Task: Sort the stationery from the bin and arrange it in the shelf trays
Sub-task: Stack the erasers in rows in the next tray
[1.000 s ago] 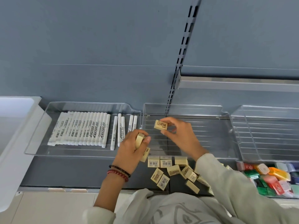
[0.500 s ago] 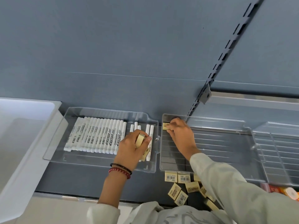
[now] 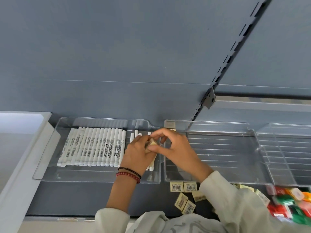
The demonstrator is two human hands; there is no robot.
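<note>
Now | both hands [image 3: 155, 148] pinch eraser [image 3: 152, 143] btwn them | over tray seam

Three clear trays [image 3: 218, 179], two hands [image 3: 139, 154], two bracelets [image 3: 128, 174], roughly seventeen white markers [image 3: 94, 148]

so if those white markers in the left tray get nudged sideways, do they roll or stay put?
Probably stay mostly put: the white markers lie packed side by side, each bracing the next. The few loose ones near the left hand look round with gaps around them, so they would likely roll. They look rigid and light, so an easy pinch.
</note>
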